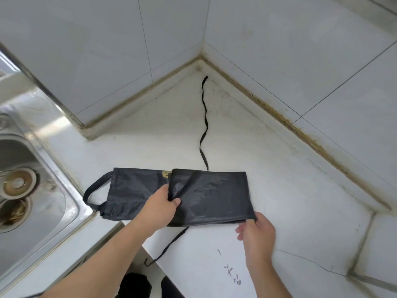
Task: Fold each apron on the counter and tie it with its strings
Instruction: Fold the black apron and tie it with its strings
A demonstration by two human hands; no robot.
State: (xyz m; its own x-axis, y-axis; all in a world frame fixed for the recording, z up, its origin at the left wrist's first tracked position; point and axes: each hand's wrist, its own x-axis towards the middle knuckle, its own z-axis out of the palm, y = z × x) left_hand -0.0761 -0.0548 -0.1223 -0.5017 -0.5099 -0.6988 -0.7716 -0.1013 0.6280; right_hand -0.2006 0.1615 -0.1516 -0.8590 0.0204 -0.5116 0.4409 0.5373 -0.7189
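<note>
A black apron [212, 196] lies folded into a narrow strip on the white counter [290, 211], its right part doubled over the left. My left hand [160, 203] pinches the edge of the folded-over flap near the middle. At the strip's near right corner, my right hand [255, 231] holds the apron. One black string [204, 121] trails away toward the wall corner. Another string [169, 244] runs off the counter's front edge. The neck loop [92, 190] sticks out at the left end.
A steel sink [25, 190] with two drains sits at the left, close to the neck loop. White tiled walls [279, 50] meet in a corner behind the counter. Dark scribbles [232, 274] mark the counter near my right forearm.
</note>
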